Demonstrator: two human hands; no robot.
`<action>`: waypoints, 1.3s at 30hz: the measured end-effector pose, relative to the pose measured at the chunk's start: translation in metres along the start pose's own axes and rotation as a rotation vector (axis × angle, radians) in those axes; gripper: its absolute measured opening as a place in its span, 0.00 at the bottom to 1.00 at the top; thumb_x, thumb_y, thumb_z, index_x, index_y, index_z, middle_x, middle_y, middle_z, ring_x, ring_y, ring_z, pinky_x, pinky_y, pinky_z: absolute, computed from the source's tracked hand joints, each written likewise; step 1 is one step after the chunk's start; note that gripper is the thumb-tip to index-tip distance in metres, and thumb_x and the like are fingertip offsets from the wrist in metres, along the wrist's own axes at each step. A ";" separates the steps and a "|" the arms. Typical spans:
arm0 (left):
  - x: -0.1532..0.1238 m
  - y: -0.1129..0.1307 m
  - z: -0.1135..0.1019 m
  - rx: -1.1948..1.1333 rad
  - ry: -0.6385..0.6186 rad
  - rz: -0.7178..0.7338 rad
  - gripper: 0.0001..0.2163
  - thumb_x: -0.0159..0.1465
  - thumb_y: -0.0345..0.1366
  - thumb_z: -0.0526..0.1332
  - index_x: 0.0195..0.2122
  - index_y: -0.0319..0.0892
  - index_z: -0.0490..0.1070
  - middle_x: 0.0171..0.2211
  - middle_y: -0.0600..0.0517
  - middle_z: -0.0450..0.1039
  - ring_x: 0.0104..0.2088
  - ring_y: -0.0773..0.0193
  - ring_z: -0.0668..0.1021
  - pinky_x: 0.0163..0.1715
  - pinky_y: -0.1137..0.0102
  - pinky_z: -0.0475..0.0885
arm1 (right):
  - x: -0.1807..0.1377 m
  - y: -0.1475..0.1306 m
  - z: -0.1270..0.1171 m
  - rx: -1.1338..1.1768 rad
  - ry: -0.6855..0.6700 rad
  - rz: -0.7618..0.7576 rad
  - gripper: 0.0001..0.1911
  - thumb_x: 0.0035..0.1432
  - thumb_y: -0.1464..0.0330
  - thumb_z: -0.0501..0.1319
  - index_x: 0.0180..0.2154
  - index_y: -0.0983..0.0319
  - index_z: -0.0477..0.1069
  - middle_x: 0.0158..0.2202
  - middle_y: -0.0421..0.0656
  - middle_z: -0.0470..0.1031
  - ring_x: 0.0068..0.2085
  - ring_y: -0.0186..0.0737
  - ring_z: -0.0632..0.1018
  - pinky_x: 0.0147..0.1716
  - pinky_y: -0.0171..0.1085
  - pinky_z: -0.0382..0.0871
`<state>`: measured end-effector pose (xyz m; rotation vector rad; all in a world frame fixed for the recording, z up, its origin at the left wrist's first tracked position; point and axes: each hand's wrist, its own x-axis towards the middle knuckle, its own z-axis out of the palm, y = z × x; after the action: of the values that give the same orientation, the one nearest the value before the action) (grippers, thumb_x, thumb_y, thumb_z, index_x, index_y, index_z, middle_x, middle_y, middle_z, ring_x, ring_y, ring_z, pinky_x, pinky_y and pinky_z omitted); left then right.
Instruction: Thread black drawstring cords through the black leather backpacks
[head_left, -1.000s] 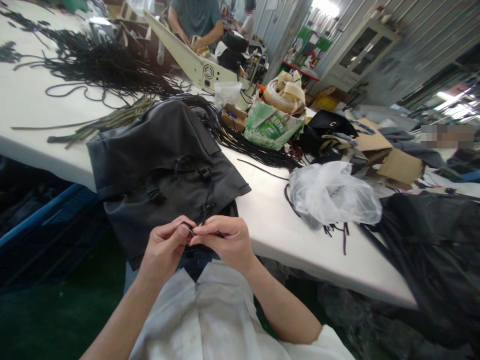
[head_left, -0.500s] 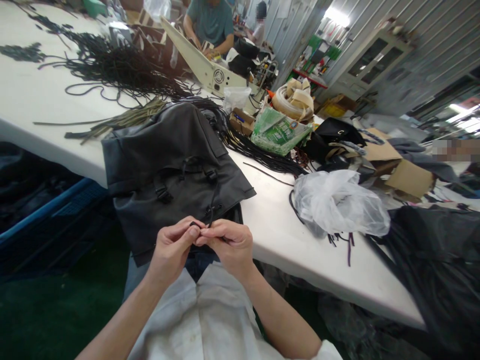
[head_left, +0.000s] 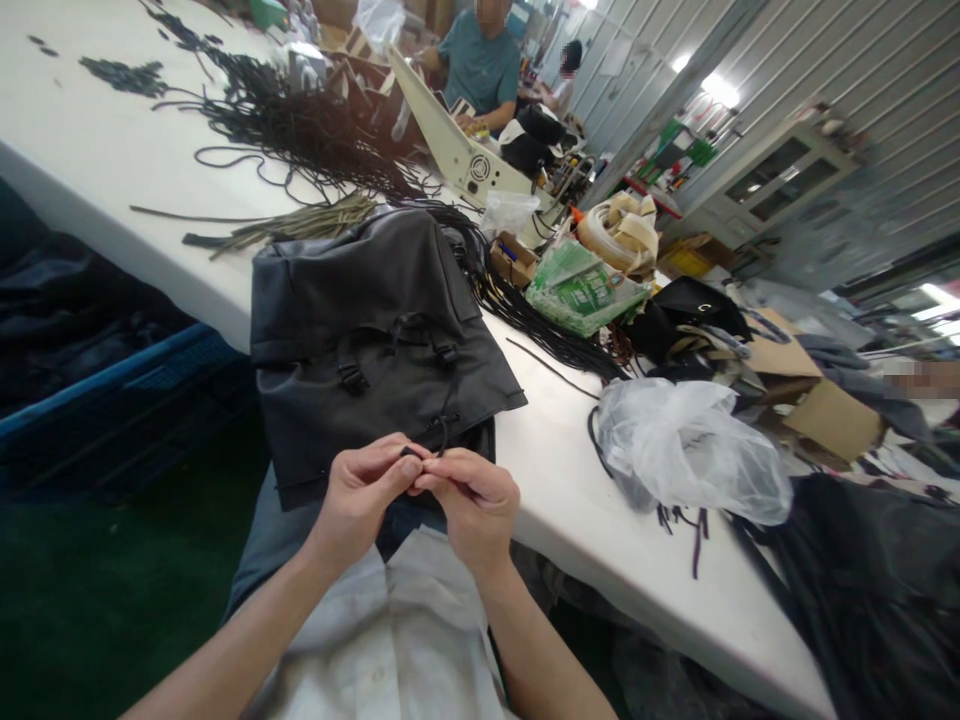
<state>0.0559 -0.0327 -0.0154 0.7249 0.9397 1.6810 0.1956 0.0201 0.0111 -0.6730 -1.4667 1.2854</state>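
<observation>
Both hands meet fingertip to fingertip at the lower edge of a black bag [head_left: 352, 285], which lies over the table edge and hangs toward my lap. My left hand [head_left: 367, 495] pinches a small black piece [head_left: 409, 452], perhaps a cord fitting; too little of it shows to be sure. Between the thumb and fingers of my right hand [head_left: 476, 500] is a thin black cord [head_left: 444, 430] that runs up to the bag's edge. Two black buckles show on the bag, one of them a left-hand buckle [head_left: 351, 376]. The cord's tip is hidden by my fingers.
A clear plastic bag [head_left: 690, 445] lies on the white table [head_left: 555, 470] to the right. Behind the black bag are heaped black cords [head_left: 300, 120], a green packet [head_left: 581, 285] and a cream machine [head_left: 450, 140]. A blue crate [head_left: 135, 385] stands left. A co-worker [head_left: 484, 60] sits across.
The view has shifted, so the table and bag appear farther right. My hands keep the same pinch on the small black piece and the cord, with hardly any movement against the bag.
</observation>
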 end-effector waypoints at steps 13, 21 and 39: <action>0.010 0.031 0.010 0.309 0.000 0.189 0.08 0.70 0.41 0.73 0.36 0.45 0.90 0.33 0.45 0.81 0.33 0.60 0.80 0.31 0.69 0.73 | -0.001 0.014 0.001 0.013 0.115 0.062 0.04 0.60 0.63 0.80 0.37 0.54 0.89 0.36 0.43 0.85 0.37 0.43 0.84 0.37 0.40 0.84; 0.004 0.032 0.011 0.395 0.018 0.246 0.06 0.72 0.38 0.71 0.44 0.48 0.90 0.30 0.51 0.78 0.29 0.64 0.79 0.28 0.72 0.73 | -0.008 0.019 0.002 -0.079 0.152 0.082 0.08 0.63 0.59 0.77 0.37 0.57 0.86 0.38 0.44 0.84 0.32 0.41 0.83 0.31 0.39 0.83; 0.013 0.012 0.013 -0.116 0.345 -0.026 0.17 0.66 0.51 0.76 0.37 0.41 0.81 0.22 0.56 0.65 0.22 0.70 0.67 0.19 0.76 0.62 | 0.007 0.021 -0.003 -0.769 0.010 -0.544 0.14 0.75 0.74 0.64 0.57 0.56 0.78 0.48 0.50 0.86 0.49 0.44 0.88 0.48 0.39 0.86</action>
<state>0.0568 -0.0194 0.0015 0.3486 1.0711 1.8556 0.1915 0.0326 -0.0069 -0.6839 -1.9677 0.2768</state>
